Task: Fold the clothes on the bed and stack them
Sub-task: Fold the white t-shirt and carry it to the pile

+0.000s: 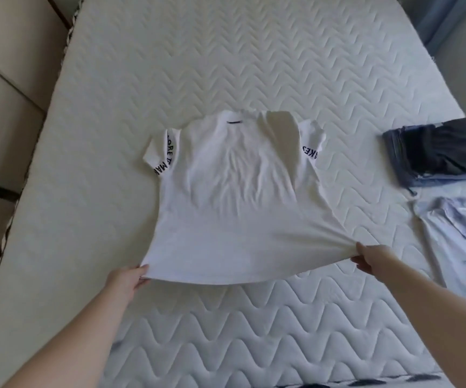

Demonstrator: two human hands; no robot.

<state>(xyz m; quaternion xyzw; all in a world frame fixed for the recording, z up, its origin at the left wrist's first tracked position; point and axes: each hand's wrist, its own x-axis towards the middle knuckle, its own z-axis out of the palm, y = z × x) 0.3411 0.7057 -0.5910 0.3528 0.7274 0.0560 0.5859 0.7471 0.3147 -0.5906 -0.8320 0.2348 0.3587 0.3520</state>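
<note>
The white T-shirt (234, 191) lying on the bed (226, 57) carries black capital lettering on the bands of both sleeves. On the sleeve at 9 o'clock of the shirt, the letters "ORE" and "MA" can be made out; the rest curves out of sight. On the sleeve at 3 o'clock, "KES" is legible. At 3 o'clock of the view, a pale grey shirt (461, 247) bears a small printed mark, too blurred to read.

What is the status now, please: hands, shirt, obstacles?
Left hand and right hand pinch hem corners of white T-shirt, spread flat. Folded pile sits right, apart. Nothing in the way.
</note>
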